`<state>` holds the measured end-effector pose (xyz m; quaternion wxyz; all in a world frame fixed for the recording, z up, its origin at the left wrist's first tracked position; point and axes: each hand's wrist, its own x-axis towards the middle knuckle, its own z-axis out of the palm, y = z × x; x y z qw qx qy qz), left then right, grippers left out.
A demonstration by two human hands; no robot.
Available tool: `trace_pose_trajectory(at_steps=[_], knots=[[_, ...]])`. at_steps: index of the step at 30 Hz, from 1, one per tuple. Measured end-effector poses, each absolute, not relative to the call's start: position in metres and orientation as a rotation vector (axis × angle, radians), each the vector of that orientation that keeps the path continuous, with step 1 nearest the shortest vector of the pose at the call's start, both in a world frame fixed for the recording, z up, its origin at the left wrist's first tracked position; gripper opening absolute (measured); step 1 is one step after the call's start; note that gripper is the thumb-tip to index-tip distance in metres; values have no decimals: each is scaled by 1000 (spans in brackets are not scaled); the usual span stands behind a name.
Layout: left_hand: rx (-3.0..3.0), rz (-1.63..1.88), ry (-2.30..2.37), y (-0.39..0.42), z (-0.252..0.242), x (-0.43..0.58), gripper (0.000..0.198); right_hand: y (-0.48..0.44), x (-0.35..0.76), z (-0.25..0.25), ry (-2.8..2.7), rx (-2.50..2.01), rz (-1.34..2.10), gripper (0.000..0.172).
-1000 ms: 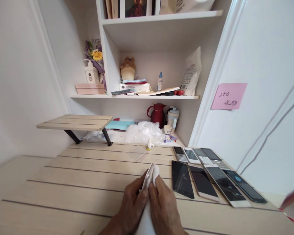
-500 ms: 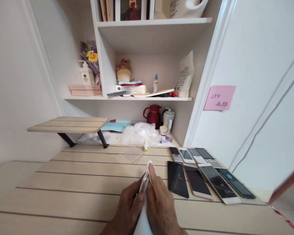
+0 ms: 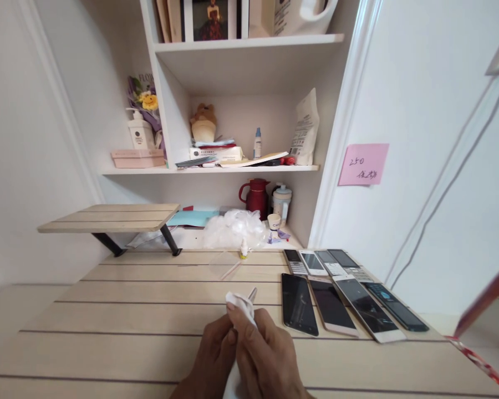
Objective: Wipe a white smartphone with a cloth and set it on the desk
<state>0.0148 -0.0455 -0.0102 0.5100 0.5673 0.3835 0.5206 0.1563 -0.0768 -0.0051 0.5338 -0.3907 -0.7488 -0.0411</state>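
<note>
Both hands are close together above the near middle of the table. My left hand (image 3: 214,352) is closed around a thin, silver-edged phone (image 3: 253,294); only its far corner shows, and the rest is hidden by my fingers. My right hand (image 3: 268,352) is closed on a white wipe (image 3: 238,300), pressing it against the phone with the thumb on top. A loose end of the wipe hangs down between the wrists. To the right of my hands, several phones lie in two rows, the nearest being a black phone (image 3: 299,304).
A small bottle with a yellow label (image 3: 244,249) stands by a clear film (image 3: 223,264) at the table's back. Behind it lie crumpled plastic bags (image 3: 235,228) and a red jug (image 3: 256,198). A raised wooden stand (image 3: 108,216) occupies the back left.
My right hand has turned over the phone, bringing the wipe across to its left side. The phone's corner now points up to the right. The camera view has shifted slightly to the right.
</note>
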Motion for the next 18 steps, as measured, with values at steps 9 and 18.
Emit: trace_pose_trajectory(at_steps=[9, 18], knots=[[1640, 1064, 755, -48, -6, 21, 53, -70, 163, -1, -1580, -905, 112, 44], [1318, 1073, 959, -56, -5, 22, 57, -55, 162, -3, -1285, -1205, 686, 42]])
